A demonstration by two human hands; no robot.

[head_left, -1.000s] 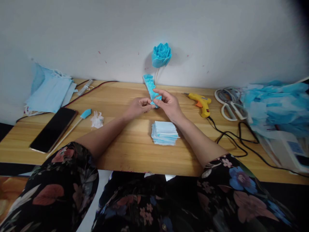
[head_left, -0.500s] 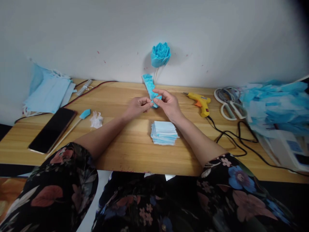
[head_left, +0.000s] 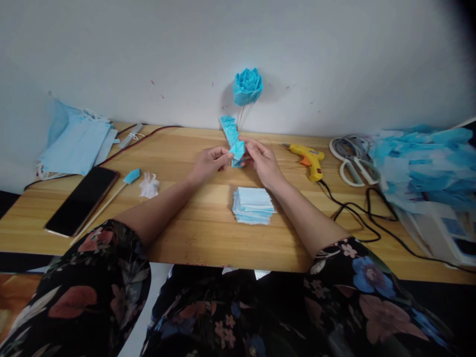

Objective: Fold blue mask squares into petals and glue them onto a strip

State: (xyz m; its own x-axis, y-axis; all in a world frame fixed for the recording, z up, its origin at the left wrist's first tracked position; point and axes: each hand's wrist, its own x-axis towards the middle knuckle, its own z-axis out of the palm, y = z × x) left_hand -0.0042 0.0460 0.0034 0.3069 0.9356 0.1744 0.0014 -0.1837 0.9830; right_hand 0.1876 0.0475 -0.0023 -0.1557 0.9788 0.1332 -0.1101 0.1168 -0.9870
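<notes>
Creasework near the back edge of the worktop (head_left: 193, 225)

Left hand (head_left: 209, 164) pinched the lower left corner of a small folded blue piece (head_left: 237, 149), thumb on top. Right hand (head_left: 263, 162) sat half curled, fingertips at the piece's right edge; could not tell whether they gripped. Piece was over the near end of a row of ruffled blue folds (head_left: 229, 127), which ran toward the back edge.

Judgement on handling: left pinch wanted to be firm but light, so layers would not slip; right fingertips best placed to even the point and press each crease flat. Soft sheet seemed likely to spring open if let go early.

Stack of pale blue sheets (head_left: 254, 205) lay toward the front edge, between the forearms. Farther out: yellow glue gun (head_left: 315, 163) to the right, blue-tipped stick (head_left: 132, 176) to the left, blue flower (head_left: 248, 87) beyond the back edge.
</notes>
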